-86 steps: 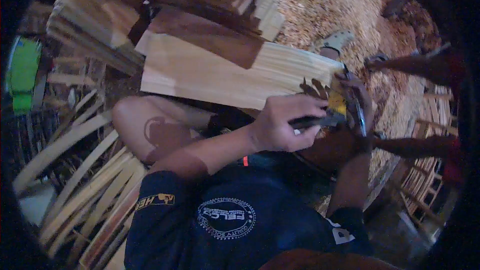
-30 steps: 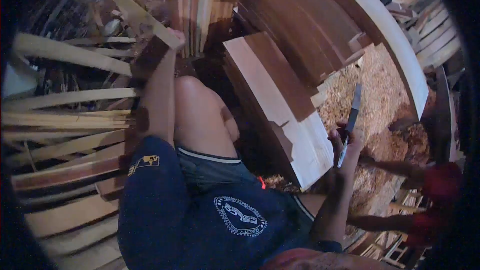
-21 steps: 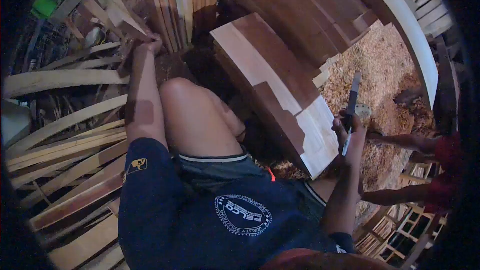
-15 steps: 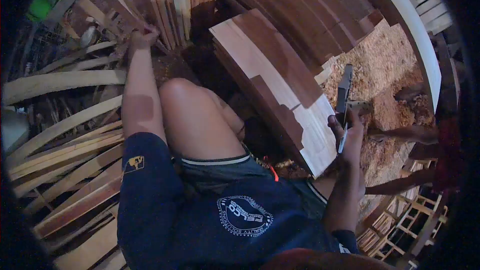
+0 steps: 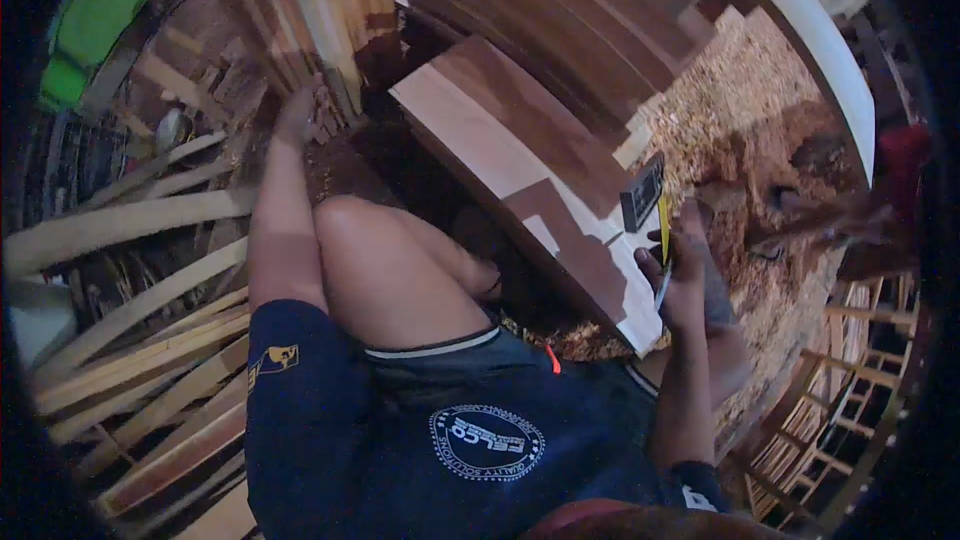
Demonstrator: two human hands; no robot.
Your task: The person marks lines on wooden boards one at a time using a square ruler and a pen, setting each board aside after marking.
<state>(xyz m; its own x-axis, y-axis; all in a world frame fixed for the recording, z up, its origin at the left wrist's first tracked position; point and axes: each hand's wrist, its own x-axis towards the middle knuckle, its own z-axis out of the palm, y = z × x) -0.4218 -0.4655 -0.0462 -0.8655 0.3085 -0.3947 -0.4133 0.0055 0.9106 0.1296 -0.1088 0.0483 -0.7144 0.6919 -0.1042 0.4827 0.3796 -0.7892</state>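
My right hand (image 5: 683,290) is wrapped round a dark-and-yellow tool (image 5: 641,198) and a thin pen (image 5: 663,287).
The tool pokes up past my fingers, over or just beside the board (image 5: 450,120); I can't see if they touch. I think it's best to hold both snugly, so the pen doesn't slip or bump the tool. My left hand (image 5: 298,115) is well away to the left, by the standing wood strips (image 5: 350,10). It's too blurry to know if it grips one; I'd watch for splinters. My fingers hide some of the tool. Far right of my right hand, someone's red clothes (image 5: 905,152) are cut off.
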